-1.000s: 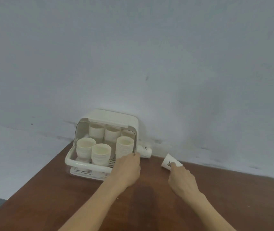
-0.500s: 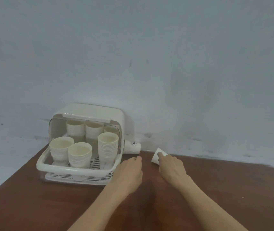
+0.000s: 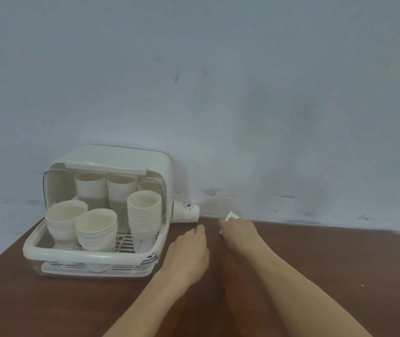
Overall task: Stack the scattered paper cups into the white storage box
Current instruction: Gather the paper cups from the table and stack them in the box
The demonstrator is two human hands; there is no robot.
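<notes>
On the brown counter (image 3: 315,276), against the pale wall, the white storage box (image 3: 111,159) stands with its front open and several stacks of paper cups (image 3: 144,215) inside (some at the back, three nearer the front rim). Just beside the box's right wall a loose paper cup (image 3: 186,212) lies on its side, and the left hand (image 3: 188,254) rests below it, fingers relaxed and holding nothing. The right hand (image 3: 240,231) curls over a second cup (image 3: 231,216), which is mostly hidden beneath its fingers.
</notes>
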